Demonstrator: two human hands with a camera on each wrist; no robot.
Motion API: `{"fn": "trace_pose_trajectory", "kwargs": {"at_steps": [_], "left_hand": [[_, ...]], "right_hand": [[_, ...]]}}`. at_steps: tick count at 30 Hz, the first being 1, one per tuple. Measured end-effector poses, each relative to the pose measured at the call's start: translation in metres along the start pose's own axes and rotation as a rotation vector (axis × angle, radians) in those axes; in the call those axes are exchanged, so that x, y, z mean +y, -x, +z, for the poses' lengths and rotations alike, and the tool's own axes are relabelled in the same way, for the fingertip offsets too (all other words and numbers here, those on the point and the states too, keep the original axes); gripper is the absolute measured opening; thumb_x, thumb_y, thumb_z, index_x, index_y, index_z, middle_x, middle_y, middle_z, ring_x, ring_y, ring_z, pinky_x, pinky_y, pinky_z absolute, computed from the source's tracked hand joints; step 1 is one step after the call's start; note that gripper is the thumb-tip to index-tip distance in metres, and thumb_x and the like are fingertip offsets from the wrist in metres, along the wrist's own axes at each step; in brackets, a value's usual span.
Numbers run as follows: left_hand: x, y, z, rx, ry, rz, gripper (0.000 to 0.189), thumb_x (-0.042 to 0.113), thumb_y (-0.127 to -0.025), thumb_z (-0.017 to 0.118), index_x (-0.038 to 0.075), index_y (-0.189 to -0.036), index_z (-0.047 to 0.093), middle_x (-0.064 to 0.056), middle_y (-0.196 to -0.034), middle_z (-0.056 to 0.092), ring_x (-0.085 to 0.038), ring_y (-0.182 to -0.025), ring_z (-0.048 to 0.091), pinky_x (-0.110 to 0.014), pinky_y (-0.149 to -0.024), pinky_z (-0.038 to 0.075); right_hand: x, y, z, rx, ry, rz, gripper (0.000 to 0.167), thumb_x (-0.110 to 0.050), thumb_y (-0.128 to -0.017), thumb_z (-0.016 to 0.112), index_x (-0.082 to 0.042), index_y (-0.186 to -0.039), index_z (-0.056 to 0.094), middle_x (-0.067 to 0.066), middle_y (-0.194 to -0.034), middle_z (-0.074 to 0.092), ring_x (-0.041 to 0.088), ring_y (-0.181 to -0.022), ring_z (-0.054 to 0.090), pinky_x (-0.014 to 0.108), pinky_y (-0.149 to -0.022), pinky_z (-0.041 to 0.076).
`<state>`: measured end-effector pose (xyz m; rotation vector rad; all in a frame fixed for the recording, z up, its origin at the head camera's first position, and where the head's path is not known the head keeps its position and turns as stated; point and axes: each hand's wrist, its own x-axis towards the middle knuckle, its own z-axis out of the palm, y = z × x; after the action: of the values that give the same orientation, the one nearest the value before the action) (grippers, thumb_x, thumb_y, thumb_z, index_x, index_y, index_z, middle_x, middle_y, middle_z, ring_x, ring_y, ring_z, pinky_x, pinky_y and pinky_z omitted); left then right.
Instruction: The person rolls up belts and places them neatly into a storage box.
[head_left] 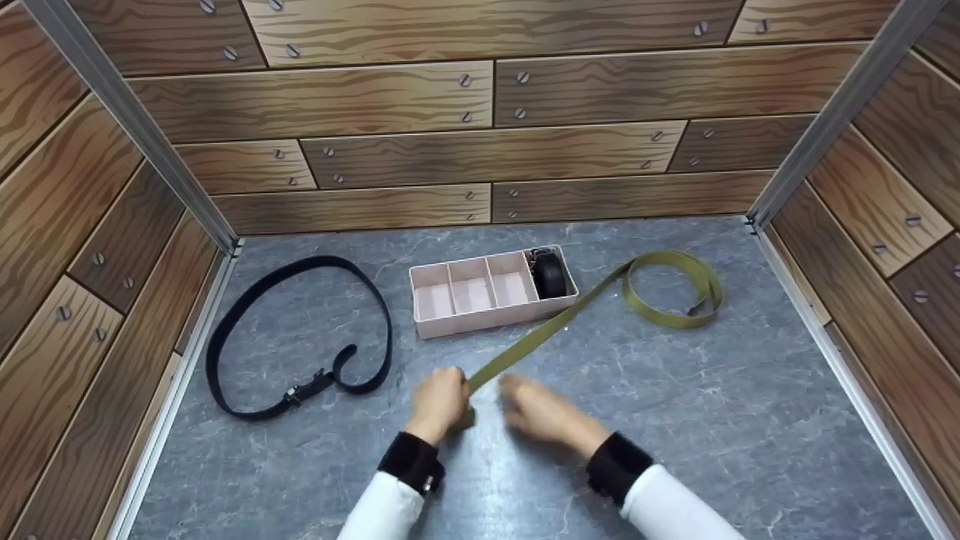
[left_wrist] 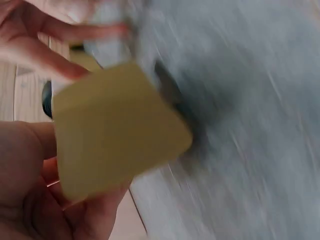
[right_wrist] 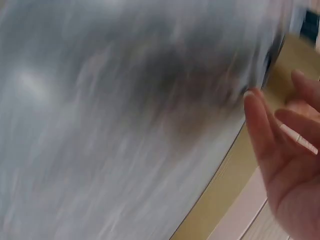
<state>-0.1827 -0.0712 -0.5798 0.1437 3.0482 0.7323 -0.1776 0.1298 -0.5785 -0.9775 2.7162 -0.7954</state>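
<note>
An olive webbing belt stretches diagonally from my left hand to a loose loop on the right. My left hand grips its near end; in the left wrist view, a wide, folded-looking stretch of the belt rises from the curled fingers. Just to the right, my right hand is blurred by movement. The right wrist view has this right hand with fingers extended and slightly bent beside the belt, pinching nothing.
Beyond the hands stands a pale pink divided tray, a coiled black belt in its rightmost compartment. Another black belt lies in a large open loop on the left. Wood-patterned walls bound the grey marbled surface.
</note>
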Motion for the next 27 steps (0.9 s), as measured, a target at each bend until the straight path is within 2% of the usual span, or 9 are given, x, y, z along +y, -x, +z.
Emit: {"fn": "trace_pose_trajectory", "kwargs": {"at_steps": [4, 7, 10, 13, 15, 18, 21, 23, 27], "left_hand": [[-0.024, -0.003, -0.012, 0.053, -0.056, -0.054, 0.017, 0.009, -0.083, 0.063, 0.011, -0.066, 0.063, -0.012, -0.072, 0.067, -0.036, -0.063, 0.064, -0.048, -0.053, 0.049], [-0.04, -0.005, -0.021, 0.096, -0.041, -0.099, 0.016, 0.008, -0.084, 0.062, 0.009, -0.068, 0.063, -0.017, -0.075, 0.068, -0.039, -0.066, 0.065, -0.051, -0.056, 0.051], [-0.054, -0.007, -0.029, 0.149, 0.025, -0.131, 0.016, 0.005, -0.087, 0.06, 0.005, -0.071, 0.062, -0.022, -0.078, 0.067, -0.043, -0.07, 0.066, -0.054, -0.059, 0.051], [-0.062, -0.008, -0.033, 0.207, 0.079, -0.144, 0.015, 0.004, -0.089, 0.058, 0.002, -0.074, 0.061, -0.024, -0.079, 0.067, -0.045, -0.073, 0.065, -0.055, -0.063, 0.051], [-0.065, -0.008, -0.035, 0.244, 0.086, -0.142, 0.014, 0.004, -0.089, 0.06, 0.0, -0.076, 0.061, -0.025, -0.078, 0.066, -0.045, -0.074, 0.065, -0.055, -0.065, 0.05], [-0.065, -0.007, -0.036, 0.275, 0.071, -0.132, 0.011, 0.005, -0.089, 0.063, -0.001, -0.08, 0.061, -0.024, -0.078, 0.066, -0.045, -0.074, 0.066, -0.055, -0.066, 0.05], [-0.06, -0.003, -0.038, 0.279, 0.026, -0.118, 0.008, 0.006, -0.087, 0.065, -0.001, -0.083, 0.062, -0.023, -0.078, 0.067, -0.045, -0.071, 0.065, -0.056, -0.063, 0.05], [-0.055, -0.001, -0.039, 0.284, -0.024, -0.114, 0.008, 0.007, -0.084, 0.066, -0.001, -0.085, 0.063, -0.024, -0.08, 0.066, -0.045, -0.071, 0.065, -0.057, -0.061, 0.05], [-0.044, 0.003, -0.038, 0.34, -0.11, -0.078, 0.019, 0.006, -0.079, 0.071, -0.004, -0.093, 0.064, -0.025, -0.091, 0.06, -0.044, -0.082, 0.06, -0.054, -0.068, 0.05]], "right_hand": [[0.038, 0.005, -0.029, 0.225, -0.042, 0.236, 0.051, 0.003, -0.079, 0.07, 0.016, -0.126, 0.051, 0.039, -0.129, 0.045, 0.051, -0.117, 0.048, 0.058, -0.1, 0.039], [0.068, 0.011, -0.053, 0.319, -0.059, 0.462, 0.071, 0.0, -0.081, 0.071, 0.018, -0.139, 0.033, 0.042, -0.141, 0.026, 0.056, -0.123, 0.04, 0.058, -0.105, 0.034], [0.093, 0.019, -0.072, 0.305, -0.103, 0.645, 0.089, -0.006, -0.085, 0.069, 0.016, -0.147, 0.01, 0.042, -0.148, 0.009, 0.058, -0.13, 0.03, 0.057, -0.108, 0.028], [0.11, 0.027, -0.081, 0.236, -0.11, 0.723, 0.091, -0.011, -0.089, 0.065, 0.014, -0.149, 0.001, 0.043, -0.149, 0.005, 0.059, -0.134, 0.021, 0.058, -0.11, 0.021], [0.113, 0.031, -0.082, 0.192, -0.071, 0.712, 0.085, -0.012, -0.09, 0.064, 0.014, -0.149, 0.008, 0.045, -0.146, 0.014, 0.059, -0.132, 0.025, 0.061, -0.108, 0.024], [0.108, 0.034, -0.079, 0.143, 0.024, 0.64, 0.069, -0.014, -0.089, 0.065, 0.01, -0.144, 0.033, 0.041, -0.135, 0.04, 0.055, -0.121, 0.044, 0.063, -0.098, 0.037], [0.093, 0.032, -0.072, 0.1, 0.12, 0.51, 0.044, -0.013, -0.086, 0.07, 0.005, -0.126, 0.059, 0.028, -0.114, 0.063, 0.046, -0.102, 0.061, 0.058, -0.084, 0.049], [0.081, 0.03, -0.065, 0.052, 0.142, 0.425, 0.03, -0.012, -0.086, 0.071, -0.001, -0.113, 0.068, 0.02, -0.104, 0.069, 0.039, -0.093, 0.066, 0.052, -0.079, 0.053], [0.054, 0.027, -0.049, -0.037, 0.132, 0.257, 0.013, -0.008, -0.086, 0.071, -0.005, -0.098, 0.073, 0.012, -0.092, 0.072, 0.028, -0.08, 0.068, 0.042, -0.07, 0.056]]}}
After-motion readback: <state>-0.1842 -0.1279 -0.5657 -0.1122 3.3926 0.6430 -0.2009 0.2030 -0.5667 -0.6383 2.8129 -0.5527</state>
